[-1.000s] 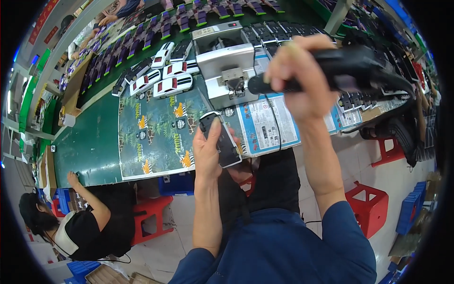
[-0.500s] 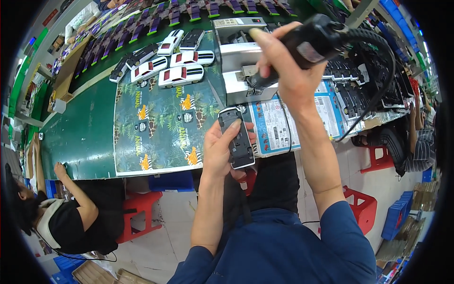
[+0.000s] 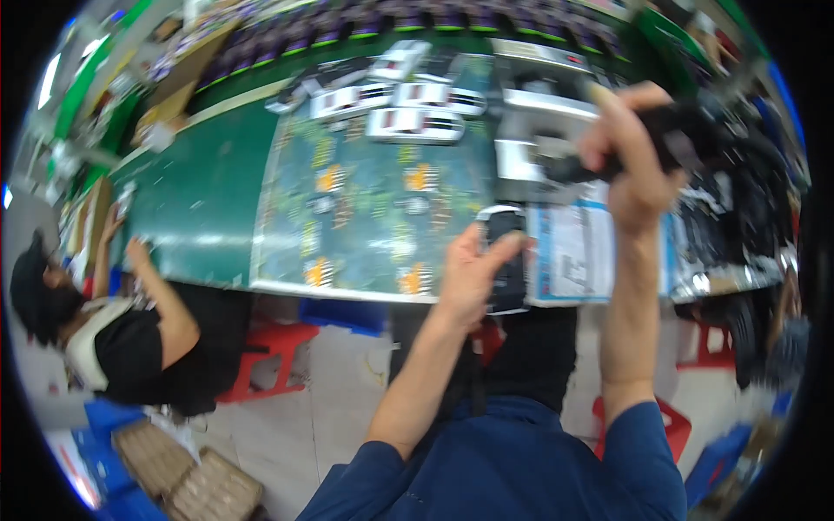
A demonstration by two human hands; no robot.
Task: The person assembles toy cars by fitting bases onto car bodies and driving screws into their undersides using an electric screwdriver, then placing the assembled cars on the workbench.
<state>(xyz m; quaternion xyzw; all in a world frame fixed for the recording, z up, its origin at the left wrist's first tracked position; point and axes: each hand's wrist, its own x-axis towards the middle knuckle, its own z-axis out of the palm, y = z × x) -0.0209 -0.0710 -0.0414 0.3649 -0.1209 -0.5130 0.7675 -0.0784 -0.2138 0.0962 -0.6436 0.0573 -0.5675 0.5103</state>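
My left hand [image 3: 467, 276] is closed round a toy car [image 3: 510, 278] near the table's front edge. The car's black underside faces up, and a white rim shows at its ends. In my raised right hand [image 3: 641, 169] is a black electric screwdriver [image 3: 682, 139] with a thick dark cable. Its tip points left, close to the front of a silver box-shaped machine [image 3: 521, 161]; blur hides whether they touch. Several white toy cars [image 3: 415, 125] with dark stripes stand left of the machine, with dark car parts among them.
A printed sheet [image 3: 373, 217] covers the green table [image 3: 204, 195] in front of me. Dark car bases [image 3: 725, 217] lie in a pile at the right. Purple-and-green pieces [image 3: 373, 22] line the back. At the left sits another person [image 3: 130, 330]; red stools [image 3: 274, 356] stand below.
The whole view has swung, so the table and machine appear farther right, with motion blur. Both hands keep hold of the same things, and the screwdriver stays by the machine.
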